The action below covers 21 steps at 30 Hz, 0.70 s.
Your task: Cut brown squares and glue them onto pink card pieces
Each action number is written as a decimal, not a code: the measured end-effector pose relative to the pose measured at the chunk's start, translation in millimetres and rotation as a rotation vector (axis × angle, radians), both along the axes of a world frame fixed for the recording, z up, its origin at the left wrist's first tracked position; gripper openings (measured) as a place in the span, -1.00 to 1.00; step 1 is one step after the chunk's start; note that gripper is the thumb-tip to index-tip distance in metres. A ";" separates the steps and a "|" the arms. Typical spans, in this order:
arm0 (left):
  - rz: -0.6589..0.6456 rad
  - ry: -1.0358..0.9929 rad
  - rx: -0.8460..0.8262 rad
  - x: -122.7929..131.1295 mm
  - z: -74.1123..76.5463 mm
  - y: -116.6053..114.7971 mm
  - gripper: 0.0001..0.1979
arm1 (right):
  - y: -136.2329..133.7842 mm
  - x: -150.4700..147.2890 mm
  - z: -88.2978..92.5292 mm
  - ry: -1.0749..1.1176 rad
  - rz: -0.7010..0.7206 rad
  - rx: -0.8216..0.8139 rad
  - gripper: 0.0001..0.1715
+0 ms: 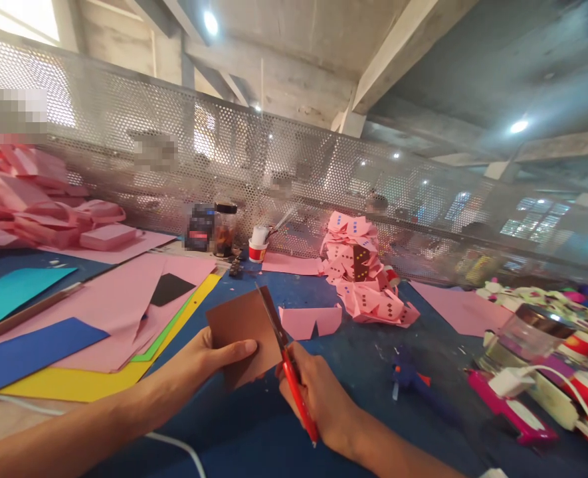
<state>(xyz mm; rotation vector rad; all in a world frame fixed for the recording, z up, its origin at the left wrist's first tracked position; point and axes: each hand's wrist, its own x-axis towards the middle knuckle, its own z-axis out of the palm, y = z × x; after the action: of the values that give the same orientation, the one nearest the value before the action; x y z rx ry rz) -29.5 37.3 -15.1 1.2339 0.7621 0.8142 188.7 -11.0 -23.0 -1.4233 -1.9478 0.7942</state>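
My left hand (226,352) grips a brown foam or card sheet (241,318) by its left edge, the thumb lying across its face. In my right hand (313,388) is a pair of scissors (290,375) with red handles. Their dark blades point up and to the left, over the right part of the brown sheet; I cannot tell whether they bite into it. Just behind the scissors a pink cut piece (313,320) with a small notch stands on the blue table (254,425).
Folded pink pieces (356,265) are stacked behind. Coloured sheets (94,332) and a pink pile (34,192) lie left. A blue glue gun (418,382), a magenta device (510,408) and a clear jar (527,335) stand right. A perforated metal screen (274,179) borders the back.
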 end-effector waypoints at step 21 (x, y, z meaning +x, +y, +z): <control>-0.011 0.002 -0.024 0.4 1.6 -0.5 -0.73 | -0.2 -2.3 -6.4 0.053 -0.015 0.023 -0.89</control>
<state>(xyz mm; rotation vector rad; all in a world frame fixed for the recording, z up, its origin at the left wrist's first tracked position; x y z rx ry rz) -29.0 36.7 -13.4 1.2166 0.7645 0.7926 186.4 -11.2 -29.5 -1.3881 -1.8980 0.7923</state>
